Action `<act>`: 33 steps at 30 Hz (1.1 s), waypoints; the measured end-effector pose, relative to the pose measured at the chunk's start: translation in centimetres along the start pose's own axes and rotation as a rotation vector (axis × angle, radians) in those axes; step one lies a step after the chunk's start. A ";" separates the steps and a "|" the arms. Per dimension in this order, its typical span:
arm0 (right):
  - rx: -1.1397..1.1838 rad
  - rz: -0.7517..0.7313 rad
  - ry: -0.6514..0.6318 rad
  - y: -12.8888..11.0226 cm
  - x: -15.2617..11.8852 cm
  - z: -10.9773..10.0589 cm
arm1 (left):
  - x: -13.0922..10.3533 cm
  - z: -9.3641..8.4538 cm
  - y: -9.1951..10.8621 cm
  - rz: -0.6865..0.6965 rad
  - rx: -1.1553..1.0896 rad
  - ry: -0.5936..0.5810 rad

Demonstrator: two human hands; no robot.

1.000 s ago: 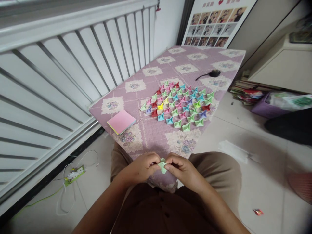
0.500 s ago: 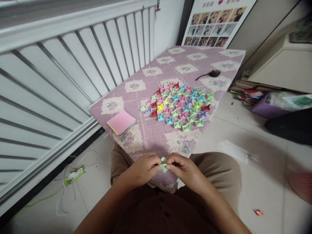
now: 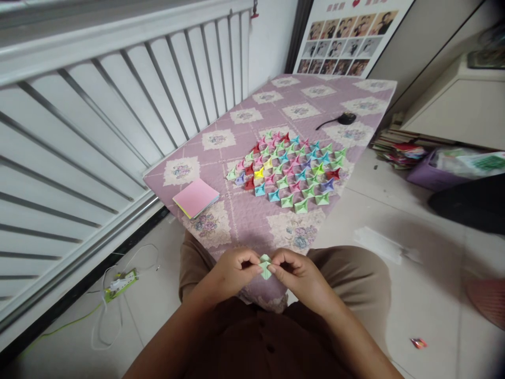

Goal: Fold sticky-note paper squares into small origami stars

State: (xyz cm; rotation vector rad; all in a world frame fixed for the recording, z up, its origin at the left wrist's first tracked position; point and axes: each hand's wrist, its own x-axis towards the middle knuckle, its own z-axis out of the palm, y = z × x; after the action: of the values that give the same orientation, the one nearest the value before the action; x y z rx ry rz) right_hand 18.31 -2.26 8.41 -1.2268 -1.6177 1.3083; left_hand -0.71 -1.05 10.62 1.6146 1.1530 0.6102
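Note:
A small light green folded paper is pinched between both hands, above the table's near corner by my lap. My left hand grips its left side between thumb and forefinger. On the opposite side, my right hand holds it the same way. Beyond them, rows of small folded paper pieces in green, pink, blue, red, yellow and purple stand on the tablecloth. A stack of square paper sheets, pink on top, lies to the left of these rows.
A purple flowered cloth covers the table. Toward its far right lies a black object with a thin cord. A white radiator runs along the left side. On the floor are a power strip and a purple bin.
The fingers of my left hand have shifted slightly, and the green paper looks a little flatter and more turned toward me. Things on the table have stayed where they were.

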 end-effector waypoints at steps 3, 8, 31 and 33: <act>0.020 0.024 0.021 0.4 0.0 0.4 | 0.0 0.3 0.2 -0.086 0.008 0.034; 0.031 0.040 0.078 0.6 0.0 0.8 | 0.0 0.6 0.3 -0.141 -0.052 0.077; -0.013 -0.032 0.128 0.4 0.4 1.3 | -0.2 1.8 -0.9 -0.158 -0.006 0.233; 0.007 -0.021 0.155 0.6 0.4 1.4 | -0.2 1.9 -1.0 -0.149 -0.007 0.245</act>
State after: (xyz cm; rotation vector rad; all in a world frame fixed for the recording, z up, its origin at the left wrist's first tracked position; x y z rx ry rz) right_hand 17.09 -2.29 7.48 -1.2711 -1.5111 1.1746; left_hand 0.40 -2.04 9.10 1.4614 1.4346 0.7274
